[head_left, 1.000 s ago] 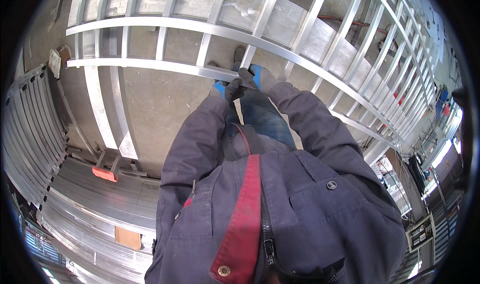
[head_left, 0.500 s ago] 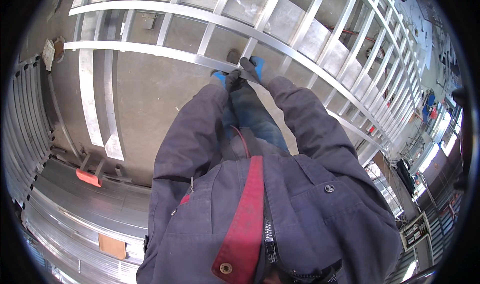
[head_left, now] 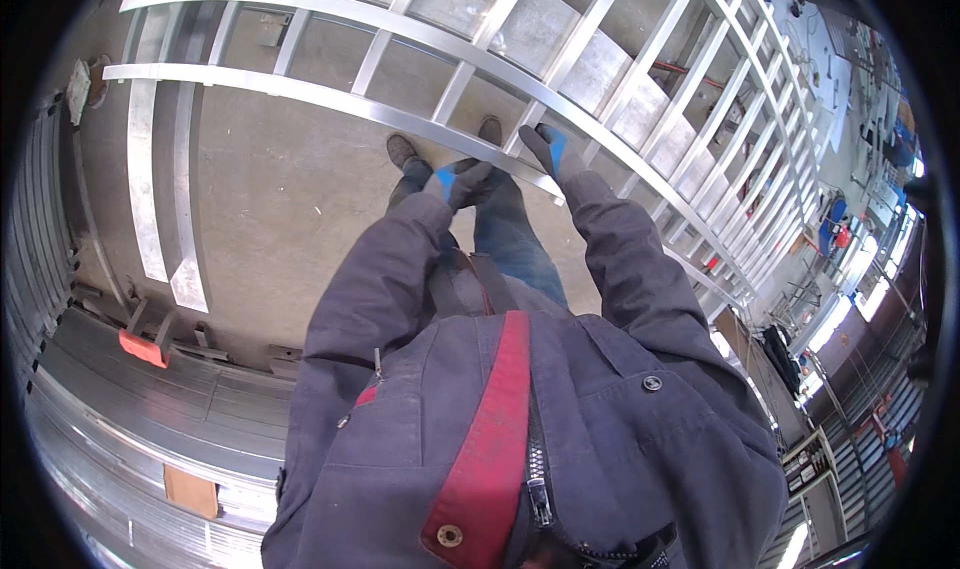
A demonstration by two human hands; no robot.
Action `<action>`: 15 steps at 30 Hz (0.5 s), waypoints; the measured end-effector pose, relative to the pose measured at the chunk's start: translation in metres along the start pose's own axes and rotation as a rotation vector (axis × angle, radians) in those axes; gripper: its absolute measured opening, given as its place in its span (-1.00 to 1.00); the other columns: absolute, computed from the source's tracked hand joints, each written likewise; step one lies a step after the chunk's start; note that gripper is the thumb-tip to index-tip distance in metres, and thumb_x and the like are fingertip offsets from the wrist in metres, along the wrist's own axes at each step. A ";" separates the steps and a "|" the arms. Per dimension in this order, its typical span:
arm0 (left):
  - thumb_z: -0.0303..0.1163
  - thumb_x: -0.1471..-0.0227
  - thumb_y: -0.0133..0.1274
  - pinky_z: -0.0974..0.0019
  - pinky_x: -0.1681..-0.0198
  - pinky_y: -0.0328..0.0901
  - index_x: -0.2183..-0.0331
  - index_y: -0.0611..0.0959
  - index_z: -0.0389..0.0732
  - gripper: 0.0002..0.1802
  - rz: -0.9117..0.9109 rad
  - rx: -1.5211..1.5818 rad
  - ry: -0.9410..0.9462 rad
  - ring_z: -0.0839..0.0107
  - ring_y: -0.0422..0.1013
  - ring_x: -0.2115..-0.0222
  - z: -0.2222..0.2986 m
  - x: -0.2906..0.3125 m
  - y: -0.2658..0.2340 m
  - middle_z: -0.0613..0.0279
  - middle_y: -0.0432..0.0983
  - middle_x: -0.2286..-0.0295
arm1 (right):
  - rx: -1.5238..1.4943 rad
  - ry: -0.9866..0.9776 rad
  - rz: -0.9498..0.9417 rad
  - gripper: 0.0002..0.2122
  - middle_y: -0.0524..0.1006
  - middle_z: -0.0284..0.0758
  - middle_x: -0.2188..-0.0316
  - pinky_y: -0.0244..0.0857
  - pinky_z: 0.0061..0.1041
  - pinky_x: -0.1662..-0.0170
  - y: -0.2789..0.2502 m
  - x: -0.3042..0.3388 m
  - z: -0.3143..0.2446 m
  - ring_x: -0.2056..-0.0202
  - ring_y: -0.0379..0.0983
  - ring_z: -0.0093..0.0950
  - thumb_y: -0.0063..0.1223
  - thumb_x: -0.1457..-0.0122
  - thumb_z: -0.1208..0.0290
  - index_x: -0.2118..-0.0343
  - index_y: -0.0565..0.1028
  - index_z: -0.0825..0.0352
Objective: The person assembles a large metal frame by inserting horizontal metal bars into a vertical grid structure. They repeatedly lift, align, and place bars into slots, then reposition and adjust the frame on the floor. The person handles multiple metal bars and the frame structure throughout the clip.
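A ladder-like frame of bare silvery metal (head_left: 400, 119) stretches across the top of the view and curves away to the right. My right hand (head_left: 550, 151), in a dark glove with a blue patch, is closed at a short crosspiece (head_left: 519, 129) between the frame's two nearest rails. Just below the nearest rail, my left hand (head_left: 462, 182), gloved alike, has its fingers folded together. Whether it holds anything is hidden. My shoes (head_left: 402, 151) show under the frame, one either side of the nearest rail's line.
Two long flat metal strips (head_left: 150, 189) reach along the floor at left. Stacked metal lengths (head_left: 130, 479) fill the lower left, near an orange-ended bracket (head_left: 145, 349). A dark rack of bars (head_left: 40, 209) stands at the left edge. Clutter and shelving (head_left: 815, 469) lie at right.
My hands have drawn apart, the right one sitting farther right along the frame and the left slightly nearer me. The frame has shifted left in view, and a second shoe now shows.
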State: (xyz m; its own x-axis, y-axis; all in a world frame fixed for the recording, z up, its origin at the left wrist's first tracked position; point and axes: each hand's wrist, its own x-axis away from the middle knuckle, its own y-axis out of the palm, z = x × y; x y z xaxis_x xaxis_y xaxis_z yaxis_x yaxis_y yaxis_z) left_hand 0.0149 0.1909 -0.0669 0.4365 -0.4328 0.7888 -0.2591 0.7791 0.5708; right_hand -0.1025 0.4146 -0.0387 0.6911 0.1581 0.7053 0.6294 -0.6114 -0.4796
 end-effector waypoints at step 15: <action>-0.07 -0.13 0.28 0.20 0.11 0.51 0.00 0.62 -0.30 -0.44 0.371 -0.062 0.079 0.30 0.61 0.19 -0.028 -0.033 0.038 0.08 0.65 0.16 | -0.120 -0.070 -0.270 -0.34 0.64 -0.05 0.18 0.39 -0.33 0.01 -0.023 0.008 0.009 0.14 0.58 -0.25 0.02 -0.25 -0.20 0.01 0.56 0.46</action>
State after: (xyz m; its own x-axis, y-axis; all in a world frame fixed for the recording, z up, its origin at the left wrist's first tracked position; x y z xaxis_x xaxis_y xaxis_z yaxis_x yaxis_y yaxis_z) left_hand 0.0144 0.2471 -0.0777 0.3888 -0.0815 0.9177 -0.3604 0.9033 0.2329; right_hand -0.1077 0.4366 -0.0267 0.5300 0.3781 0.7590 0.7500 -0.6266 -0.2116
